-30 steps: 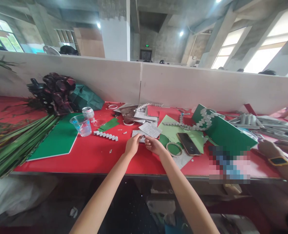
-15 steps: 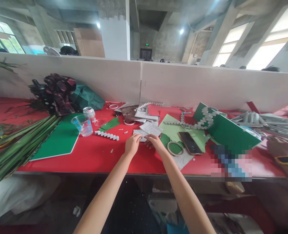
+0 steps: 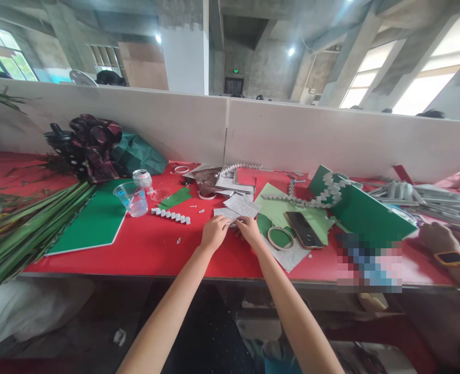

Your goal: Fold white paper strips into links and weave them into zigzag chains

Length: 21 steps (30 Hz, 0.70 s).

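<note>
Folding, seemingly | paper piece (image 3: 232, 223) is pinched in closed fingertips, left hand (image 3: 214, 234) and right hand (image 3: 250, 231) | edges best kept even, creases pressed flat!

green sign (image 3: 235, 71), printed sheets (image 3: 243, 205), all illegible

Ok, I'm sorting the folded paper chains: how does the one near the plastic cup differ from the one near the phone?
The short chain runs nearly straight, while the long chain bends. The short chain lies on the red tabletop; the long chain lies partly over light green paper. Both look pale, with zigzag edges.
</note>
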Each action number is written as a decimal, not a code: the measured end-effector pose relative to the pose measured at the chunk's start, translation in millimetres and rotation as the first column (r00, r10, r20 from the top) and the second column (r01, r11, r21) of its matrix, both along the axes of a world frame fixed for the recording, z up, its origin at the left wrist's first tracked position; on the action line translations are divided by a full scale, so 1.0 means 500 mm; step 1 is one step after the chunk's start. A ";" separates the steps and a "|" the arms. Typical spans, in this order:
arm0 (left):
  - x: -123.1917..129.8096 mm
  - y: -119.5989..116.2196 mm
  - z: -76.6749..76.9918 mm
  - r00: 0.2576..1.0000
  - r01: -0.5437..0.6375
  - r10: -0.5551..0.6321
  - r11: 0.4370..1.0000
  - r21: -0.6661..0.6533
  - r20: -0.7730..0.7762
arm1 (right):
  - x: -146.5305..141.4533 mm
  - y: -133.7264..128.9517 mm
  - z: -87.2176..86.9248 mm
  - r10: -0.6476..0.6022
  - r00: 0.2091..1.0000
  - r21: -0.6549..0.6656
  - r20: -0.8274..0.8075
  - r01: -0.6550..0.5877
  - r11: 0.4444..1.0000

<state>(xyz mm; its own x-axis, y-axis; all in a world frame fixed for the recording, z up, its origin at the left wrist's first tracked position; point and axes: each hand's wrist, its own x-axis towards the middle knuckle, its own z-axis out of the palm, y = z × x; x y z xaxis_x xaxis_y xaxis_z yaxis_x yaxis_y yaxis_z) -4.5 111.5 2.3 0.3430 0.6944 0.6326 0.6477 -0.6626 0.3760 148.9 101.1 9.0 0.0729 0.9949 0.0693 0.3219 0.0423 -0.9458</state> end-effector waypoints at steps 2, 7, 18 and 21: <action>-0.001 0.000 0.002 1.000 0.005 -0.004 1.000 -0.030 0.022 | 0.001 0.000 -0.001 0.006 1.000 0.000 -0.003 -0.006 1.000; -0.006 0.002 0.003 0.995 0.038 -0.025 0.990 -0.134 0.095 | 0.001 -0.002 -0.003 0.043 0.998 0.078 0.048 -0.047 0.996; -0.004 -0.009 0.007 0.994 0.000 -0.005 0.999 -0.047 -0.106 | -0.001 0.000 -0.001 -0.017 0.992 0.106 0.124 0.004 0.994; 0.002 -0.013 0.010 0.982 -0.017 0.017 1.000 0.005 -0.191 | -0.005 -0.001 0.003 -0.060 0.976 0.130 0.210 0.033 0.991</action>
<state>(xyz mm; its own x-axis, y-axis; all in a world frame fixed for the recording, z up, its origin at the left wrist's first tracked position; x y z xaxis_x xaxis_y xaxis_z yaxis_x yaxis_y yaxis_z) -3.5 105.0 7.1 0.4458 0.6989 0.5593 0.7185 -0.6521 0.2421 146.2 100.7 10.4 0.0891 0.9732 0.2118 0.5201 0.1359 -0.8432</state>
